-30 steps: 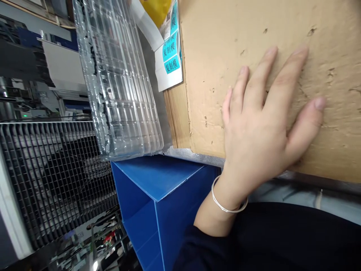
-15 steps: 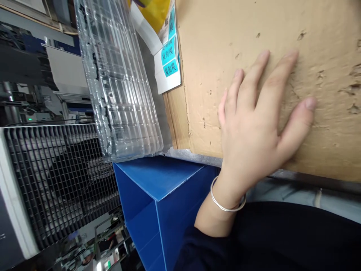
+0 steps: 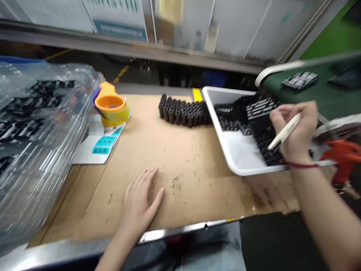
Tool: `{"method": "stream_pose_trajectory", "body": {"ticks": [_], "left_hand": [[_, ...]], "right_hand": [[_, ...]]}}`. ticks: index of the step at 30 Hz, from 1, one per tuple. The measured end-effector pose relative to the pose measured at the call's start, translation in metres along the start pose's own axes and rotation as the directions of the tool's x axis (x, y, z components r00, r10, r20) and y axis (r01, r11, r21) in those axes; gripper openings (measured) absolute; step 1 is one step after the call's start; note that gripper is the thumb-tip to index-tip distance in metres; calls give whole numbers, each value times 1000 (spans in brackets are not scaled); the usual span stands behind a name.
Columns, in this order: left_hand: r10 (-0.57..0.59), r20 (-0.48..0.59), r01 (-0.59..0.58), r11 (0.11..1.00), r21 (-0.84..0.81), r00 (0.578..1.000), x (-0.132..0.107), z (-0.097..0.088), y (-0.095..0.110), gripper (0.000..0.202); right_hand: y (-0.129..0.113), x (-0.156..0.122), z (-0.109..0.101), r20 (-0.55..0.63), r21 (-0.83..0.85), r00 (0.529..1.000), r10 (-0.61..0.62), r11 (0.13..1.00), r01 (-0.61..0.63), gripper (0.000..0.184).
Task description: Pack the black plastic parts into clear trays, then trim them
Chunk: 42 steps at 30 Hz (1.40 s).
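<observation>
My left hand (image 3: 140, 199) lies on the cardboard-covered worktop (image 3: 180, 154), fingers stretched out and holding nothing. Over the white tray (image 3: 237, 169) at the right, my right hand (image 3: 300, 126) grips a white, pen-shaped tool (image 3: 286, 131) whose dark tip points down and left. Black parts (image 3: 239, 120) fill much of the tray. Close to the right thumb is a slotted black piece (image 3: 262, 109); whether the fingers touch it I cannot tell. Left of the tray, small black cylinders (image 3: 183, 112) stand upright in rows.
Stacked clear plastic trays (image 3: 56, 150) occupy the left side. Beside them are tape rolls (image 3: 111, 107) and a sheet of turquoise labels (image 3: 103, 145). An orange-red tool (image 3: 344, 158) lies right of the white tray. A green surface (image 3: 318, 98) extends behind it.
The view has swung from the left side round to the front of the worktop. My right hand with the white tool now shows. The left hand still lies flat on the cardboard.
</observation>
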<state>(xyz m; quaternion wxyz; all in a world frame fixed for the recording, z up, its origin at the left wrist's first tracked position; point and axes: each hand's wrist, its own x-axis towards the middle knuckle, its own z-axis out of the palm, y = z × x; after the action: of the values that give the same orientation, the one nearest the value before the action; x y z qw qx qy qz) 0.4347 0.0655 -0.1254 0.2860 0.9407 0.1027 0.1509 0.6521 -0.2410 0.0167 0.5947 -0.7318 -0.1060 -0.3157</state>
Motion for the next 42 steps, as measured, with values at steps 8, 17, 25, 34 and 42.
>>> {"method": "stream_pose_trajectory", "body": {"ticks": [8,17,25,34,42], "left_hand": [[378,-284,-409,910,-58,881,-11,-46,76,108],[336,125,-214,802,-558,934,-29,-37,94,55],[232,347,0,831,-556,909,-59,-27,100,46],[191,432,105,813,-573,882,-70,-37,98,64],[189,377,91,785,-613,907,-68,-33,101,61]], "right_hand": [[-79,-126,0,493,343,870,19,915,-214,37],[-84,-189,9,707,329,645,289,673,-662,36],[-82,-205,8,802,231,511,310,628,-743,42],[-88,-213,7,615,364,705,353,666,-651,27],[-86,-235,-14,703,335,632,326,633,-698,16]]}}
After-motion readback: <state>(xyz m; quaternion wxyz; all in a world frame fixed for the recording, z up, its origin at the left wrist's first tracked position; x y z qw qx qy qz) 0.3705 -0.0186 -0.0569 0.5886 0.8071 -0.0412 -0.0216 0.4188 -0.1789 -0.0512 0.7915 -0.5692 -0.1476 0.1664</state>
